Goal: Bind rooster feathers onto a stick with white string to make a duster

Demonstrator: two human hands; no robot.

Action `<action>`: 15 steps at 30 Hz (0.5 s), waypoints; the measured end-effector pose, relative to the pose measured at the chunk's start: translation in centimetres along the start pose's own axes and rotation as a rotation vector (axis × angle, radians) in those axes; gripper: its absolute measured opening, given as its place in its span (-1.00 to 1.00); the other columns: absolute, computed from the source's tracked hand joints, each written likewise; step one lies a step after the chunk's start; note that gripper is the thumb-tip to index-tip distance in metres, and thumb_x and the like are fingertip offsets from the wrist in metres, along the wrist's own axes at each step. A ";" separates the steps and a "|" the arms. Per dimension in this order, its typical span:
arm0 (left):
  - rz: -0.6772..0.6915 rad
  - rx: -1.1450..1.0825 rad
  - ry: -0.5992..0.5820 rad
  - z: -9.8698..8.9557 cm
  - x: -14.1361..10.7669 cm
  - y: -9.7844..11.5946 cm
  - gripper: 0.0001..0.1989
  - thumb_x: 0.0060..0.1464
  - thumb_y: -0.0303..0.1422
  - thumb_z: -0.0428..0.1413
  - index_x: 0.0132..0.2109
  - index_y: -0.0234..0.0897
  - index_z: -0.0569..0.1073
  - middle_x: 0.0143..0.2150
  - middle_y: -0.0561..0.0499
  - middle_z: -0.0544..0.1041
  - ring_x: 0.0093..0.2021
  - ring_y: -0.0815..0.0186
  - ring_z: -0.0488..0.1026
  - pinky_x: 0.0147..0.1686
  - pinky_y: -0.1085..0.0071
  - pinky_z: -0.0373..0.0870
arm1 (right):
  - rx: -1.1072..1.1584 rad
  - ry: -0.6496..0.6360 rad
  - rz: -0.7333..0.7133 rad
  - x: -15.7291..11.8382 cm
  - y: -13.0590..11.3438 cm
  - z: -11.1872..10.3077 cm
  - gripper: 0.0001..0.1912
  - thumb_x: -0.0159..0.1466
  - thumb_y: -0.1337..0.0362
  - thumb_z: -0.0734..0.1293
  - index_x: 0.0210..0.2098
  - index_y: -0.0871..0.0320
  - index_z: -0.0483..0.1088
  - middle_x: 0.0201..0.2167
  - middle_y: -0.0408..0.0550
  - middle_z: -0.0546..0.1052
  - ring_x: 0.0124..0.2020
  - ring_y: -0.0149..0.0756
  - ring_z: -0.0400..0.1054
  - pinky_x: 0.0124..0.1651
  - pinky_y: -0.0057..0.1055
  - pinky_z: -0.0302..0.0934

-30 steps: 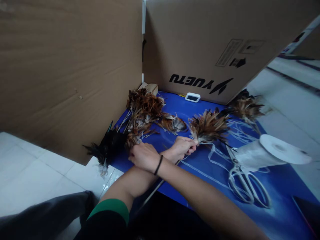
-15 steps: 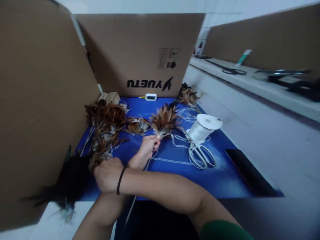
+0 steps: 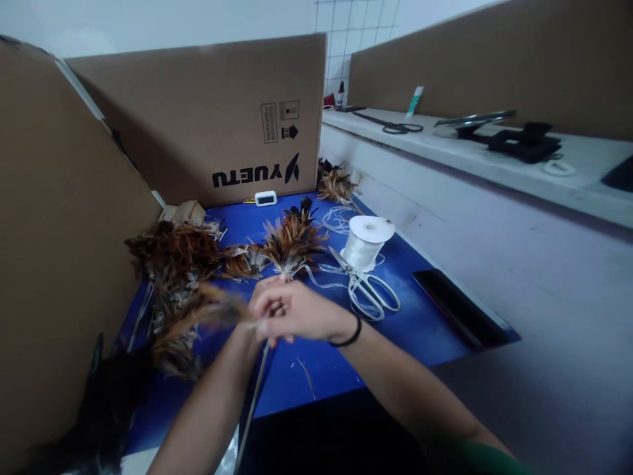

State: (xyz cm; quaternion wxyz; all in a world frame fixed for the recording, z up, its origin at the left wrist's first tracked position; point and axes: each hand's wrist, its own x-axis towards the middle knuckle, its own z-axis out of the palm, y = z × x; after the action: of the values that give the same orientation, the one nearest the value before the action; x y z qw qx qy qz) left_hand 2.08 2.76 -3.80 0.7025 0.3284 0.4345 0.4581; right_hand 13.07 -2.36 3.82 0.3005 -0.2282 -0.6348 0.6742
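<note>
My left hand (image 3: 270,285), partly hidden behind the other hand, is closed at the base of a brown feather bundle (image 3: 293,241) on a thin stick (image 3: 254,402). Crossing in front of it, my right hand (image 3: 291,310), with a black band on the wrist, pinches a loose brown feather (image 3: 222,303) by its pale quill end; the feather is blurred and points left. Clear ribbon (image 3: 324,285) trails from the bundle's base towards the scissors (image 3: 368,287) and the white spool (image 3: 366,244) at the right.
Brown feathers (image 3: 173,254) are piled at the left of the blue table, dark feathers (image 3: 111,396) at its near left corner. A black phone-like slab (image 3: 459,309) lies at the right edge. Cardboard panels (image 3: 198,125) stand behind and left. A small white device (image 3: 266,198) sits at the back.
My right hand has moved right from the feather pile to my left hand, with a feather now in its fingers. The view has turned to the right.
</note>
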 end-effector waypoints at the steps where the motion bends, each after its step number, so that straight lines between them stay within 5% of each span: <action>1: 0.002 0.001 0.000 0.0 0.0 -0.1 -0.84 -0.13 -0.36 0.20 -0.49 -0.29 0.35 -0.70 0.16 0.20 -0.73 0.51 0.10 -0.74 0.58 -0.16 | 0.071 0.102 0.006 -0.3 0.4 -1.4 -0.81 0.03 0.29 0.37 -0.39 0.19 0.28 -0.55 -0.15 0.46 -0.55 -0.42 0.37 -0.62 -0.58 0.11; 6: -0.008 -0.050 -0.056 0.1 0.1 -0.1 -0.78 -0.14 -0.34 0.21 -0.47 -0.38 0.34 -0.66 0.16 0.23 -0.75 0.63 -0.03 -0.76 0.63 -0.23 | 0.224 0.550 -0.046 -0.6 2.8 -5.9 -0.82 -0.04 0.36 0.38 -0.48 0.20 0.27 -0.57 -0.20 0.42 -0.58 -0.52 0.27 -0.64 -0.62 0.07; 9: -0.012 -0.057 -0.037 0.1 0.1 0.0 -0.74 -0.17 -0.32 0.25 -0.46 -0.40 0.34 -0.62 0.13 0.29 -0.75 0.65 0.00 -0.77 0.65 -0.22 | 0.214 0.632 -0.002 -0.2 3.9 -6.4 -0.86 -0.06 0.38 0.35 -0.53 0.20 0.27 -0.66 -0.27 0.35 -0.65 -0.56 0.18 -0.68 -0.63 0.01; 15: -0.014 0.000 -0.049 0.2 0.0 0.1 -0.69 -0.21 -0.26 0.27 -0.51 -0.42 0.36 -0.60 0.10 0.33 -0.75 0.67 0.01 -0.78 0.65 -0.22 | 0.041 0.694 0.094 0.4 4.7 -6.0 -0.90 -0.09 0.38 0.33 -0.54 0.22 0.31 -0.65 -0.16 0.43 -0.62 -0.43 0.32 -0.73 -0.59 0.04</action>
State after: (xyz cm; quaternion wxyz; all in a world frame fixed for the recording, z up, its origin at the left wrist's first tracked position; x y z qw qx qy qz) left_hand 2.23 2.75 -3.58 0.7162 0.3363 0.4196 0.4448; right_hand 16.34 2.19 -1.38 0.4716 -0.4668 -0.4700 0.5820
